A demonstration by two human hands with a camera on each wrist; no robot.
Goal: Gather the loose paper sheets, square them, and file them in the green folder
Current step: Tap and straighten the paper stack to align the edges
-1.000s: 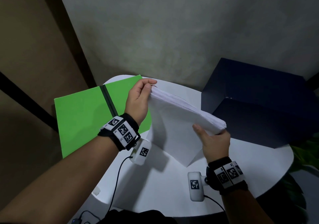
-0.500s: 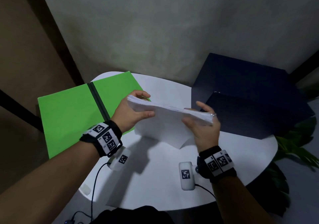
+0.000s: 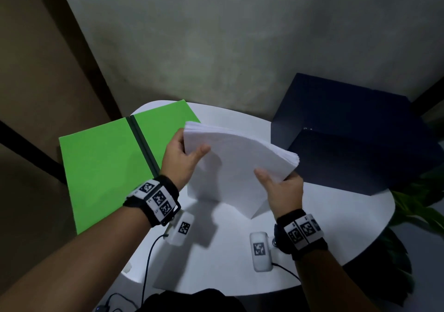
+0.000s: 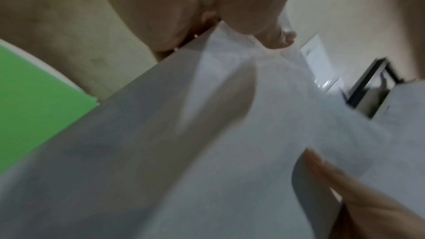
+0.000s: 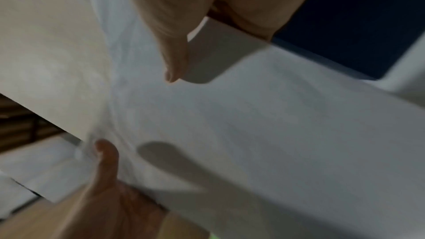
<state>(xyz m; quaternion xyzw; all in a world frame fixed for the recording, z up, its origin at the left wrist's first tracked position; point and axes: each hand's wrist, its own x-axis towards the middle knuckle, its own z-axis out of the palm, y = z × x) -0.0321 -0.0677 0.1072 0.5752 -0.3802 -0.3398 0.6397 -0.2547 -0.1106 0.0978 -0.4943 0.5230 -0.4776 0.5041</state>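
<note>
Right hand (image 3: 283,191) and left hand (image 3: 182,158) each pinched an end of the paper stack (image 3: 230,165), held tilted above the white table (image 3: 324,227). Left of both hands, the green folder (image 3: 103,165) lay open, holding nothing; a dark box (image 3: 360,134) stood beyond the right hand.

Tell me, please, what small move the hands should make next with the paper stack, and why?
Probably tap the paper stack edge-down on the white table to square it. The left hand and right hand grip opposite sides, its lower corner near the table, sheets fanned unevenly at the right; the green folder lies closed.
</note>
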